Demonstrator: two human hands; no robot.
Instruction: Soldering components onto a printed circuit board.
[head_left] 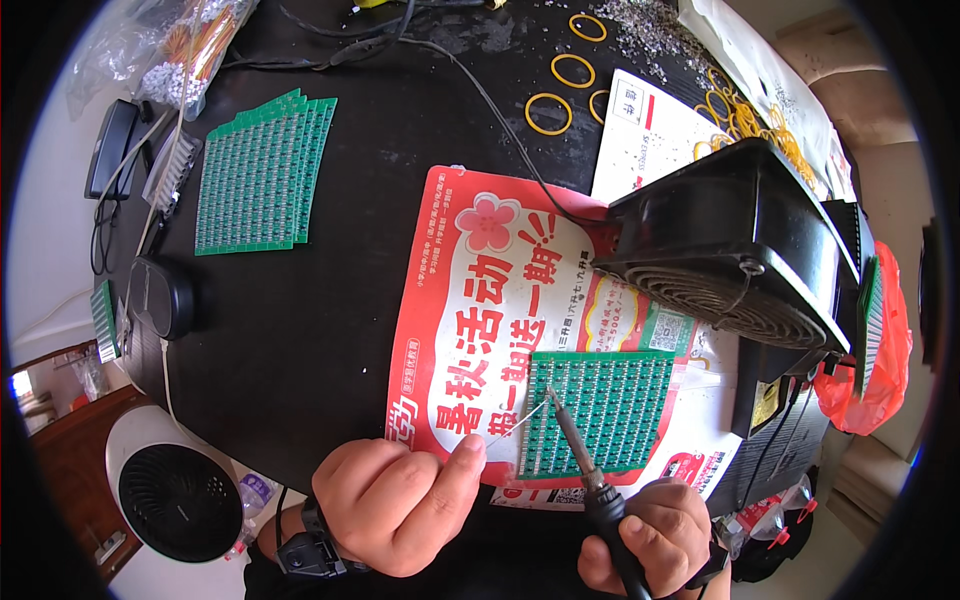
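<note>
A green circuit board (645, 405) with rows of small parts lies on a red and white printed flyer (415, 290). My right hand (665, 540) is closed round the black handle of a soldering iron (605, 505). The iron's tip rests at the upper left part of the board, touching or just above it. Between the thumb and fingers of my left hand (400, 505) is a thin silvery solder wire (508, 433). Its free end reaches the iron's tip. Whether solder is melting there is too small to tell.
A black box-shaped fan (730, 240) stands right of the board. Several green boards (250, 190) are stacked at the far left. Yellow rubber bands (549, 114) and scattered clippings (650, 35) lie at the back. A cable (470, 75) crosses the table. A white-rimmed fan (180, 500) sits lower left.
</note>
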